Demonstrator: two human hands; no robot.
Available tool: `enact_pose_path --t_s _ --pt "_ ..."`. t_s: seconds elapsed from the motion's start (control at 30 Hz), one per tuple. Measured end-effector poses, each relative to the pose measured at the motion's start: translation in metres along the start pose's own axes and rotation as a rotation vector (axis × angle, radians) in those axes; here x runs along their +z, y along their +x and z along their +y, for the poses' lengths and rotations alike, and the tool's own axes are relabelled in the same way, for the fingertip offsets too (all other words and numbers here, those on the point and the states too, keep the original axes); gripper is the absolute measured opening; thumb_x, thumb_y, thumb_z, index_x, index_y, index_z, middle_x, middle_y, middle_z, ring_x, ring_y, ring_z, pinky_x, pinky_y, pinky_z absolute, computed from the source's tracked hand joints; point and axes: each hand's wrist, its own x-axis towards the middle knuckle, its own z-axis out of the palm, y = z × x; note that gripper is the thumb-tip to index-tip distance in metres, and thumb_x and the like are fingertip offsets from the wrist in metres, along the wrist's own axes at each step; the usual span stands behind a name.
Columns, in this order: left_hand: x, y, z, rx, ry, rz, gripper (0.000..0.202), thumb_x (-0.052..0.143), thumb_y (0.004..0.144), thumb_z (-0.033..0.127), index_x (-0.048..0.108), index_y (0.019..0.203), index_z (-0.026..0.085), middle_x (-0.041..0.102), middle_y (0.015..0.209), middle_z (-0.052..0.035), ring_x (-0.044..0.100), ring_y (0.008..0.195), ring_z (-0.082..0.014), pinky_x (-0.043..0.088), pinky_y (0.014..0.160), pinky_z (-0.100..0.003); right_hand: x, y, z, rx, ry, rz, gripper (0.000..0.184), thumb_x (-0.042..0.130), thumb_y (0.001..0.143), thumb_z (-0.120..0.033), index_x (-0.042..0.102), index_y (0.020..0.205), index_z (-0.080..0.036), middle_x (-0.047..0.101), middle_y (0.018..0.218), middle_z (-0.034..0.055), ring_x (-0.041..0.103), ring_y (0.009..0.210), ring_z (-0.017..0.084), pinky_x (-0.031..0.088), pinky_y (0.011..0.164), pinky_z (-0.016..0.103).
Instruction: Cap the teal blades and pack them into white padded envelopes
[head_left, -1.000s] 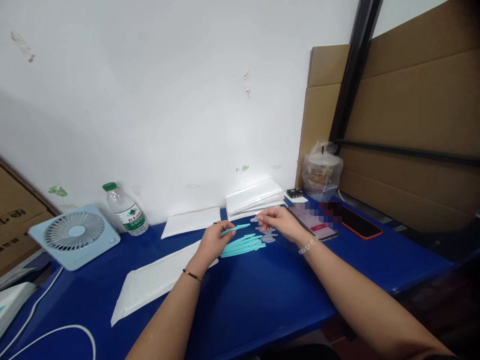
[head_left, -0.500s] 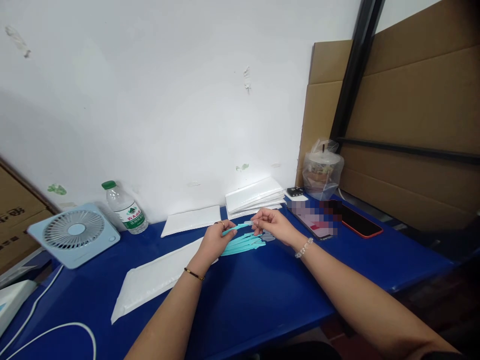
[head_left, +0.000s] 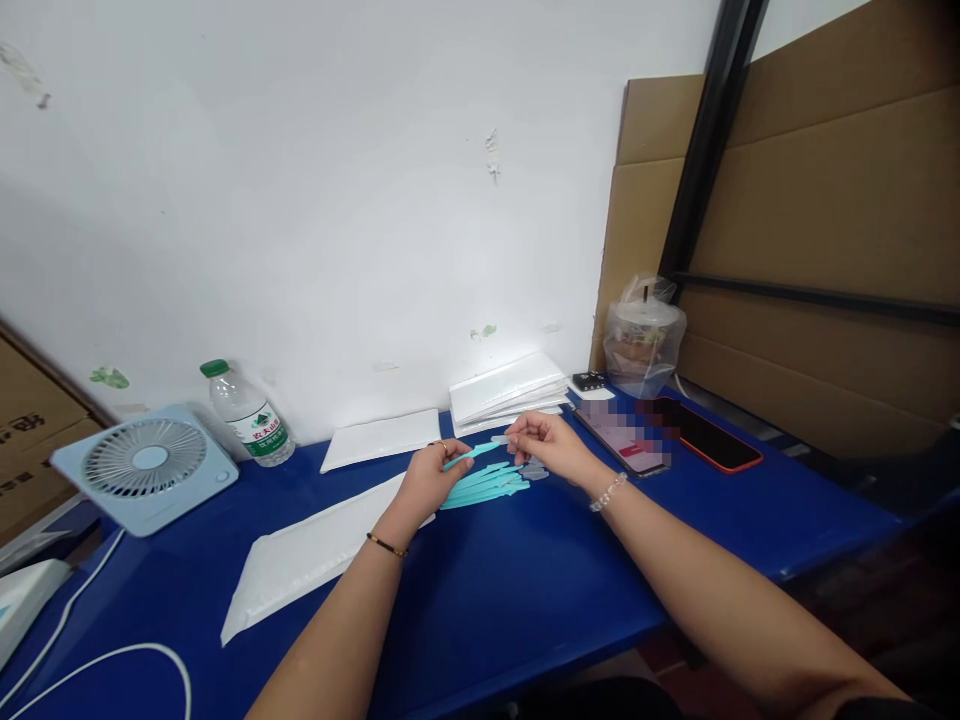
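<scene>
Between its thumb and fingers, my left hand (head_left: 433, 476) pinches a slim teal eyebrow razor (head_left: 482, 455) that points right. My right hand (head_left: 546, 446) is closed on a small translucent cap (head_left: 499, 440), held just off the razor's tip with a slight gap. Several more teal razors (head_left: 487, 488) lie fanned out on the table below both hands. Under my right fingers, a few greyish translucent caps (head_left: 534, 470) rest in a small heap. A long white padded envelope (head_left: 315, 555) lies beside my left wrist, partly hidden by that hand.
On the blue table (head_left: 540, 600) are a stack of white envelopes (head_left: 510, 390), another white envelope (head_left: 382, 440), two phones (head_left: 626, 440), and a bagged drink cup (head_left: 643, 345). A light-blue fan (head_left: 150, 465), a water bottle (head_left: 251, 420) and a white cable (head_left: 161, 650) occupy the left side.
The translucent cap has come away from the teal razor's end, leaving a small gap. My left hand has barely moved; the view has shifted slightly.
</scene>
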Motion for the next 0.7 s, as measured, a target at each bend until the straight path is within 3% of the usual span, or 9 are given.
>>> enact_pose_path --t_s 0.2,0.33,0.4,0.53,0.7 --pt "0.008 0.002 -0.004 0.092 0.014 -0.039 0.03 0.053 0.082 0.038 0.067 0.101 0.02 0.067 0.095 -0.0045 0.06 0.09 -0.0198 0.046 0.083 -0.03 0.007 -0.001 0.002 0.039 -0.055 -0.13 0.026 0.064 0.077 -0.041 0.061 0.086 -0.016 0.063 0.062 0.0002 0.063 0.058 0.013 0.049 0.056 0.025" --pt "0.008 0.007 -0.016 0.066 0.101 -0.031 0.035 0.048 0.086 0.035 0.066 0.111 0.019 0.064 0.101 -0.0075 0.059 0.098 -0.0214 0.044 0.088 -0.031 -0.014 0.0 0.0 -0.041 -0.398 -0.064 0.02 0.06 0.078 -0.036 0.066 0.083 -0.017 0.064 0.07 0.0022 0.059 0.059 0.013 0.046 0.055 0.024" --pt "0.008 0.01 -0.023 0.053 0.166 -0.05 0.036 0.046 0.087 0.034 0.065 0.114 0.019 0.063 0.102 -0.0085 0.059 0.098 -0.0219 0.044 0.087 -0.031 -0.027 0.0 -0.001 -0.068 -0.59 -0.116 0.014 0.062 0.075 -0.03 0.068 0.076 -0.017 0.066 0.073 0.0031 0.058 0.061 0.013 0.044 0.055 0.024" --pt "0.015 0.015 -0.033 0.052 0.279 -0.096 0.036 0.043 0.089 0.032 0.064 0.115 0.021 0.062 0.102 -0.0082 0.058 0.095 -0.0212 0.043 0.085 -0.031 -0.038 -0.002 -0.002 0.02 -0.754 -0.296 0.008 0.071 0.064 -0.025 0.068 0.068 -0.018 0.067 0.073 0.0037 0.061 0.066 0.017 0.043 0.056 0.025" --pt "0.018 0.013 -0.029 0.086 0.34 -0.033 0.032 0.056 0.081 0.035 0.065 0.11 0.025 0.061 0.102 -0.0066 0.054 0.1 -0.0229 0.042 0.081 -0.03 -0.034 -0.002 0.002 0.108 -0.825 -0.313 0.007 0.07 0.06 -0.015 0.065 0.063 -0.019 0.067 0.072 0.0034 0.06 0.062 0.018 0.041 0.052 0.024"
